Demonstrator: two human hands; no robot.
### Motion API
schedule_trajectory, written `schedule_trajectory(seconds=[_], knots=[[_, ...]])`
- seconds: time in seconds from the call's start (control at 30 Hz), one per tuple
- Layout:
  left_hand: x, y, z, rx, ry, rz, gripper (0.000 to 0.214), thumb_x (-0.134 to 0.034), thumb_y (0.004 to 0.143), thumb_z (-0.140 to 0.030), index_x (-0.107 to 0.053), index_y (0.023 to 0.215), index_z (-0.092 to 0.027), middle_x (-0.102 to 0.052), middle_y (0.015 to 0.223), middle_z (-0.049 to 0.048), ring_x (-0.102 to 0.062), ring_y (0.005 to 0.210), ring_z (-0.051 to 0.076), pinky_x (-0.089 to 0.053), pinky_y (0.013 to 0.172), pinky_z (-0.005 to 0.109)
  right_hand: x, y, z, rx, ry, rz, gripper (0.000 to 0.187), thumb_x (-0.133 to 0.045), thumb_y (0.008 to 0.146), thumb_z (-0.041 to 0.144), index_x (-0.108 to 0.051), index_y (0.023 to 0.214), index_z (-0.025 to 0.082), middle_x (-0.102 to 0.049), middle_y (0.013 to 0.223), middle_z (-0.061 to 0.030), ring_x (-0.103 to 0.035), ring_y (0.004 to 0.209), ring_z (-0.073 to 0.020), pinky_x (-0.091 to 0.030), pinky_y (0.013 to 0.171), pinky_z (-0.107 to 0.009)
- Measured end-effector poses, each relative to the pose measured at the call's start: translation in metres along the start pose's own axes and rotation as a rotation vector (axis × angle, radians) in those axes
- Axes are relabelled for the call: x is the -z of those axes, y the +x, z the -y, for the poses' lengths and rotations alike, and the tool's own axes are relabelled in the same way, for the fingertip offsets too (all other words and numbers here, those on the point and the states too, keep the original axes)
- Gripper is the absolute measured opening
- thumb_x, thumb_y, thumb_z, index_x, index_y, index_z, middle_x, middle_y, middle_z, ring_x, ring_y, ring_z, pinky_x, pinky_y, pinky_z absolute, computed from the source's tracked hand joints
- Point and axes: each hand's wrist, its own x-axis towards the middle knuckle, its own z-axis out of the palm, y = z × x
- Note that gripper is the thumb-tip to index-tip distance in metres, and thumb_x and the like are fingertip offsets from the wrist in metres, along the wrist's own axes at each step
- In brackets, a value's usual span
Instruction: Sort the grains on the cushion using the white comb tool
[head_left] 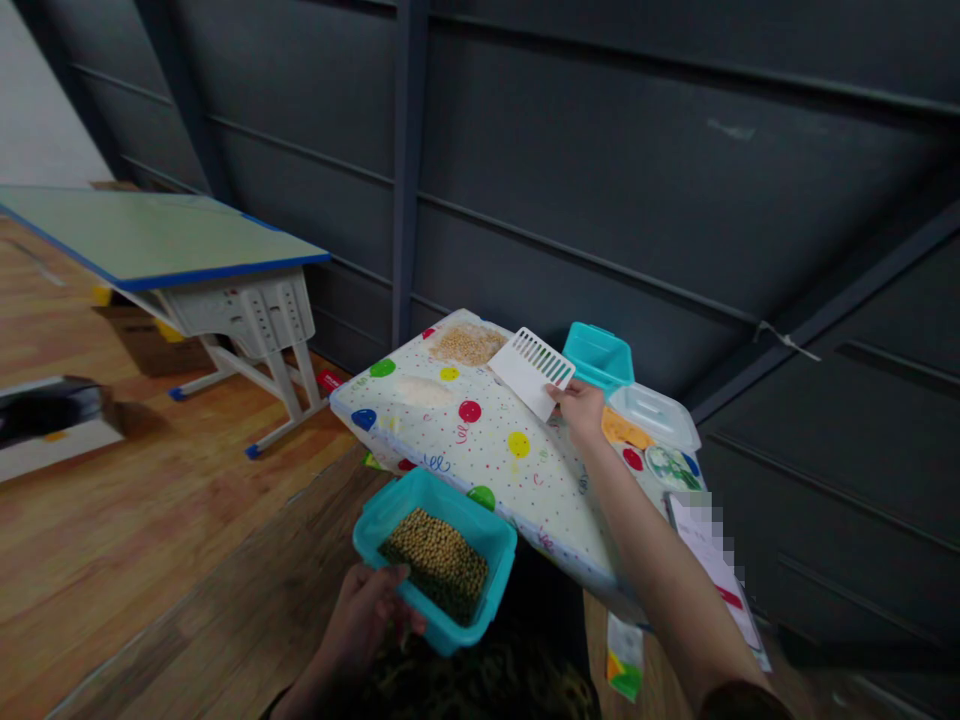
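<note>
My left hand grips the near rim of a teal plastic tub filled with yellow-brown beans, held below the table's near edge. My right hand is stretched over the table and pinches the handle of a white slotted scoop, which is raised just above the tablecloth. The table wears a white cloth with coloured dots. A pile of tan grain lies at its far corner and a faint white pile sits nearer the left edge.
A second teal tub and a clear lidded box stand at the table's far right, with printed sheets beside them. A green-topped desk stands to the left on the wooden floor. A dark panelled wall runs behind.
</note>
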Motion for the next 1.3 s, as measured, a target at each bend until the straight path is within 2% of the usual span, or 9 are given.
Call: schedule_trajectory(seconds=[0.13,0.27,0.47,0.63,0.77,0.87,1.0,1.13,1.3], knots=[[0.001,0.000,0.002,-0.014,0.025,-0.018,0.053,-0.084,0.071,-0.063,-0.069,0.041,-0.022,-0.060,0.036,0.0061,-0.054,0.033,0.016,-0.043,0.037,0.027,0.018,-0.005,0.002,0.037,-0.025,-0.107,0.032,-0.083,0.080,0.046,-0.086,0.096,0.019,-0.085,0.083,-0.0100,-0.080,0.082,-0.0346,-0.062,0.075,-0.044],[0.003,0.001,0.004,-0.001,0.022,0.008,0.048,-0.083,0.073,-0.057,-0.073,0.043,-0.021,-0.064,0.039,0.0081,-0.051,0.034,0.015,-0.044,0.039,0.028,0.026,-0.011,0.007,0.102,-0.289,-0.176,0.025,-0.074,0.086,0.042,-0.084,0.086,0.019,-0.084,0.081,-0.0115,-0.077,0.080,-0.0346,-0.055,0.080,-0.043],[0.005,0.000,0.003,0.014,-0.013,-0.004,0.052,-0.090,0.068,-0.060,-0.070,0.043,-0.020,-0.062,0.037,0.0065,-0.051,0.032,0.015,-0.043,0.037,0.028,0.011,-0.022,0.014,0.126,-0.540,-0.141,0.027,-0.063,0.095,0.036,-0.081,0.084,0.018,-0.080,0.076,-0.0120,-0.067,0.067,-0.0273,-0.044,0.071,-0.036],[-0.001,-0.007,-0.007,0.012,0.001,0.003,0.049,-0.088,0.074,-0.055,-0.072,0.044,-0.021,-0.066,0.040,0.0069,-0.055,0.037,0.015,-0.047,0.041,0.027,-0.002,-0.034,0.025,0.138,-0.631,-0.054,0.026,-0.062,0.098,0.033,-0.080,0.087,0.018,-0.080,0.084,-0.0148,-0.068,0.075,-0.0280,-0.038,0.071,-0.036],[-0.006,-0.013,-0.014,0.020,-0.006,-0.010,0.044,-0.087,0.074,-0.049,-0.070,0.042,-0.023,-0.066,0.039,0.0050,-0.053,0.036,0.014,-0.045,0.041,0.026,-0.005,-0.039,0.033,0.153,-0.681,-0.056,0.026,-0.060,0.098,0.030,-0.079,0.087,0.016,-0.081,0.087,-0.0162,-0.067,0.075,-0.0273,-0.034,0.070,-0.036],[-0.007,-0.014,-0.015,0.002,-0.006,-0.012,0.044,-0.085,0.076,-0.049,-0.071,0.044,-0.023,-0.067,0.041,0.0054,-0.050,0.035,0.014,-0.045,0.041,0.026,-0.001,-0.039,0.035,0.167,-0.686,-0.086,0.028,-0.059,0.097,0.031,-0.078,0.084,0.016,-0.080,0.083,-0.0158,-0.064,0.071,-0.0260,-0.031,0.068,-0.036],[-0.006,-0.010,-0.009,-0.011,-0.020,-0.023,0.044,-0.082,0.077,-0.050,-0.073,0.045,-0.022,-0.067,0.041,0.0061,-0.053,0.036,0.014,-0.044,0.041,0.026,0.009,-0.042,0.033,0.189,-0.559,-0.149,0.033,-0.057,0.095,0.039,-0.077,0.082,0.017,-0.078,0.077,-0.0132,-0.061,0.067,-0.0246,-0.033,0.066,-0.034],[-0.001,0.001,0.005,-0.021,0.000,-0.047,0.049,-0.083,0.069,-0.058,-0.069,0.039,-0.022,-0.062,0.036,0.0071,-0.049,0.031,0.014,-0.040,0.035,0.027,0.018,-0.055,0.030,0.181,-0.413,-0.167,0.035,-0.059,0.090,0.047,-0.077,0.083,0.018,-0.077,0.074,-0.0106,-0.062,0.066,-0.0252,-0.035,0.064,-0.034],[0.003,0.006,0.015,-0.018,-0.021,-0.058,0.051,-0.081,0.067,-0.061,-0.068,0.038,-0.022,-0.063,0.037,0.0084,-0.047,0.029,0.014,-0.040,0.033,0.027,0.025,-0.076,0.025,0.185,-0.361,-0.172,0.037,-0.059,0.087,0.053,-0.073,0.075,0.020,-0.073,0.067,-0.0074,-0.060,0.062,-0.0231,-0.037,0.065,-0.034]])
